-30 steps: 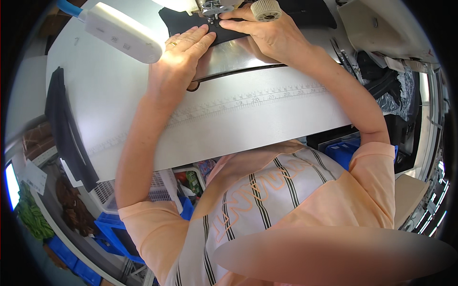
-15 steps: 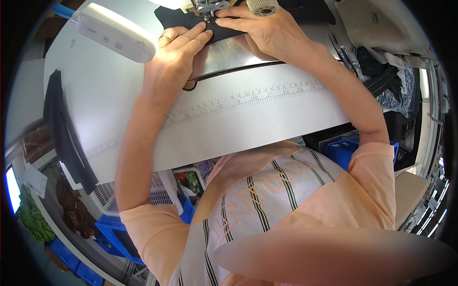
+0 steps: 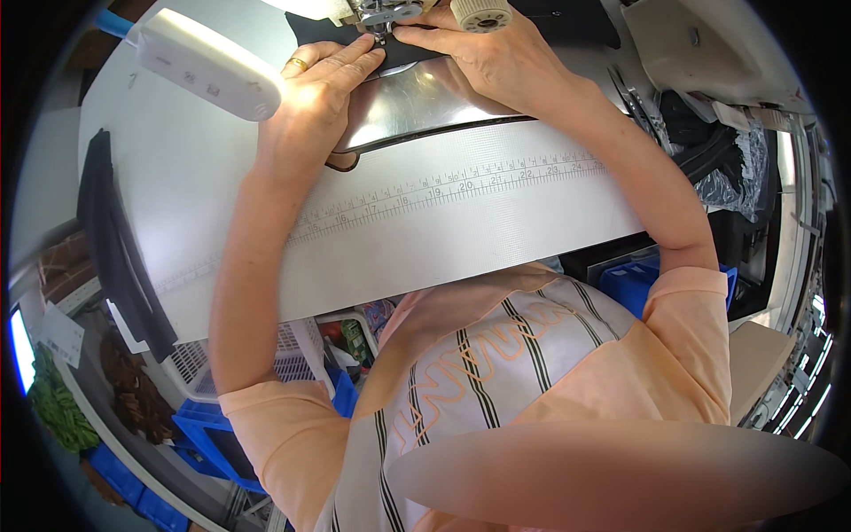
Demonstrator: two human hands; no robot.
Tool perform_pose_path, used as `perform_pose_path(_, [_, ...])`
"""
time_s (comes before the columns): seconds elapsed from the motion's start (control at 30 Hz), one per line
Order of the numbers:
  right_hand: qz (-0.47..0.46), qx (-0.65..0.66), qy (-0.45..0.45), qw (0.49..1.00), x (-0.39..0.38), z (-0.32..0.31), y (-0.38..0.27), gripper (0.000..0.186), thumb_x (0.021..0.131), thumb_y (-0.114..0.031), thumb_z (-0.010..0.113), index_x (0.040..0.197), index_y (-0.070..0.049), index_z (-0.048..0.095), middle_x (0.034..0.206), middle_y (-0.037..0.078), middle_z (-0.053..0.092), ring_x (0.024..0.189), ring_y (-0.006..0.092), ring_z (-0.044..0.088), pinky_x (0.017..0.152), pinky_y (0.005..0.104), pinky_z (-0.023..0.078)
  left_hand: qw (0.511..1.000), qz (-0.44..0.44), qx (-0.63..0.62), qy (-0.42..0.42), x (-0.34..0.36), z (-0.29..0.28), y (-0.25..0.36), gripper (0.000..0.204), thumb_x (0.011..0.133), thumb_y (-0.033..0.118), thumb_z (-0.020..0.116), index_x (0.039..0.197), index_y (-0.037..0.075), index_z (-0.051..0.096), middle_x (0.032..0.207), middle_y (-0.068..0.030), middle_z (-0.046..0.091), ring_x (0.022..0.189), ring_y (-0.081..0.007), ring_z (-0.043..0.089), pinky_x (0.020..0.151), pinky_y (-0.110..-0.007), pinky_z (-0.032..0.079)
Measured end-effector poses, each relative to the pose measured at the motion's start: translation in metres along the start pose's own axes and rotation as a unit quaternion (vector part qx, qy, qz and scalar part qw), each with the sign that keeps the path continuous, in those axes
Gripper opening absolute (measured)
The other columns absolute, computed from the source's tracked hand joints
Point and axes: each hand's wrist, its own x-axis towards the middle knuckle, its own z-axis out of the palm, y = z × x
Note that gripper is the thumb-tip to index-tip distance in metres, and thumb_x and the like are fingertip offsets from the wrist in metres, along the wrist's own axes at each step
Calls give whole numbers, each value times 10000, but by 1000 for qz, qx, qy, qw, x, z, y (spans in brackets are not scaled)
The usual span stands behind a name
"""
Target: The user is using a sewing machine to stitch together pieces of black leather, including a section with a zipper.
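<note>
I am laying my left hand [image 3: 310, 97] over the dark cloth [image 3: 417, 51], palm down and fingers unclosed, with two fingertips sitting just beside the presser foot [image 3: 383, 39] on its left. The finger with the gold ring [image 3: 300, 64] is bending more now than a second ago, when it was lying straighter, and my wrist is sitting further to the left, so more of the shiny metal plate [image 3: 417, 97] is showing. My left thumb is staying hidden from me.

My right hand [image 3: 501, 58] is resting on the same cloth from the other side, thumb reaching toward the foot and another finger running behind it, partly covered by the pale knob [image 3: 481, 15]; I cannot tell whether they are pinching the fabric or only pressing on it. That hand is keeping nearly the same place by the foot as before.

The cloth is lying under the foot and spreading out past both hands, hardly shifting beside the machine since the earlier view. The whole scene, white lamp [image 3: 210, 65] included, is sitting slightly further left in my sight
</note>
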Motion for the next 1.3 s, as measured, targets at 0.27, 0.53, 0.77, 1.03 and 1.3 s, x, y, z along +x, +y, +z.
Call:
perform_pose_path(0.27, [-39, -7, -91, 995, -1, -7, 11, 264, 835, -143, 629, 1048, 12, 648, 1032, 141, 659, 947, 306, 579, 857, 400, 460, 1000, -15, -12, -5, 2, 0, 1, 329, 777, -58, 628, 1050, 88, 740, 1063, -50, 724, 935, -224, 660, 836, -307, 544])
perform_pose_path(0.53, [50, -215, -89, 971, -69, -99, 42, 357, 791, 16, 630, 1141, -49, 665, 960, 48, 632, 816, 243, 583, 837, 392, 467, 996, -48, -72, -19, 3, -1, -7, 350, 794, -75, 600, 1069, 97, 733, 1124, -52, 706, 1017, -239, 636, 946, -394, 487])
perform_pose_path(0.77, [-23, 77, -122, 989, -69, -98, -114, 236, 723, -121, 647, 935, -22, 671, 804, 70, 559, 716, 217, 554, 695, 349, 443, 998, -50, 3, -50, -12, -20, 28, 308, 831, 204, 711, 1105, 65, 697, 1212, -59, 663, 1138, -262, 578, 962, -519, 348])
perform_pose_path(1.03, [44, -2, -46, 998, -20, -42, -35, 463, 876, -407, 648, 1165, -45, 637, 1219, 106, 626, 1173, 284, 557, 985, 376, 429, 997, -58, -6, -52, -16, -17, 32, 495, 773, 372, 772, 1141, 55, 672, 1245, -65, 641, 1118, -224, 602, 889, -387, 412])
perform_pose_path(1.3, [65, -39, -214, 974, -20, -16, -10, 931, 891, -700, 430, 1400, 77, 371, 1441, 340, 344, 1402, 460, 243, 1162, 539, 171, 996, -65, 13, -55, -15, -13, 36, 484, 746, 385, 780, 1171, 170, 697, 1248, -35, 640, 1073, -218, 600, 857, -396, 431])
